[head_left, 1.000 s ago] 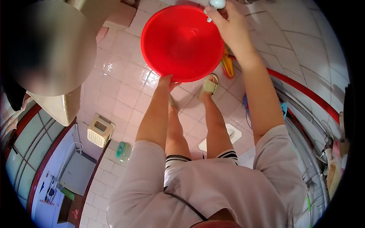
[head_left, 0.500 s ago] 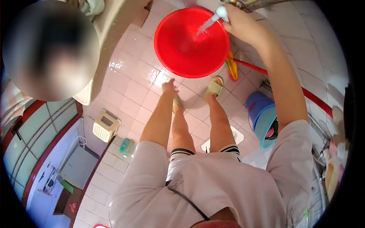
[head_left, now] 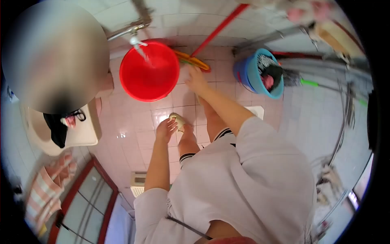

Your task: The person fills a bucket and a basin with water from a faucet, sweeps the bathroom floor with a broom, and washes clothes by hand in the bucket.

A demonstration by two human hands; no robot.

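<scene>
Below the running tap [head_left: 135,41], the red basin [head_left: 133,79] is apparently being filled, left hand [head_left: 165,130] and right hand [head_left: 197,80] held empty, loosely spread, with waiting seemingly called for next.

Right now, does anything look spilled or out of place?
Nothing clearly stands out: the water falls inside the red basin, and cloth sits in the light-blue tub. The floor shines, but I can't tell if it's wet.

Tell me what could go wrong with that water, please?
Water is pouring from the tap into the red basin, and the left hand and right hand are both off the tap, so it might overflow if nobody turns it off. The floor tiles look shiny, perhaps wet, so the sandal could slip.
</scene>
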